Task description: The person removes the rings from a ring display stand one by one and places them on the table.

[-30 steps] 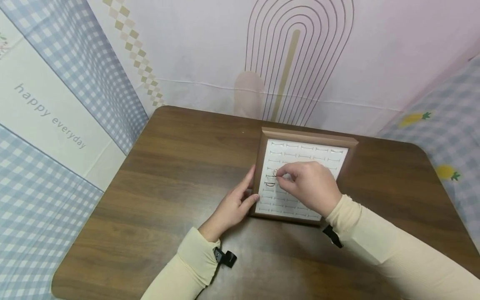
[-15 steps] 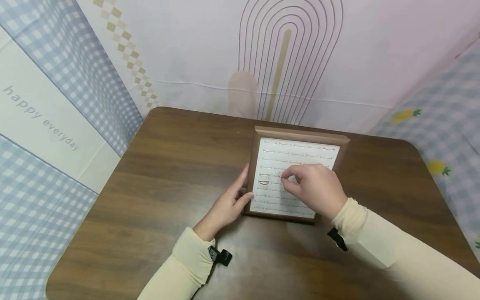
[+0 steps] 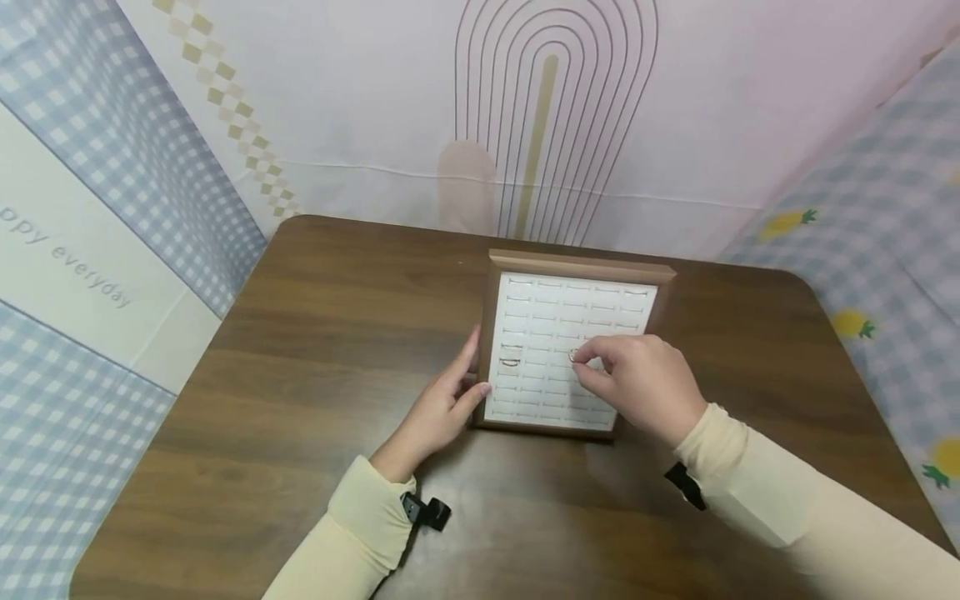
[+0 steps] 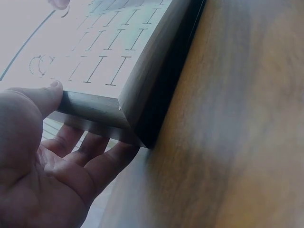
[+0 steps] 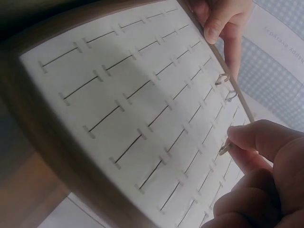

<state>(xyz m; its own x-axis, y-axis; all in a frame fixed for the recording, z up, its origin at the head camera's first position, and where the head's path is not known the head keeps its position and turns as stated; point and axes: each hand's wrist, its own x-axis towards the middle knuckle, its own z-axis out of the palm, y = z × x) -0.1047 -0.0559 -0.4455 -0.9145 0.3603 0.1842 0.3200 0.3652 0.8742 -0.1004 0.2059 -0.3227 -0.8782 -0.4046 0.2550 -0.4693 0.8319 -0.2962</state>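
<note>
Ring (image 5: 224, 150) — pinched at tips of right hand's (image 3: 637, 379) fingers, thumb and finger together on it. In head view, ring lies just left of fingertips, over middle part of white board (image 5: 61, 73); touching or apart, cannot tell. Board's slots (image 5: 128, 148) run long axis left to right. Two other rings (image 5: 222, 80) sit farther left — near left hand (image 3: 431, 412), whose fingers grip wooden frame (image 3: 585, 267) on bench (image 3: 352, 308).
</note>
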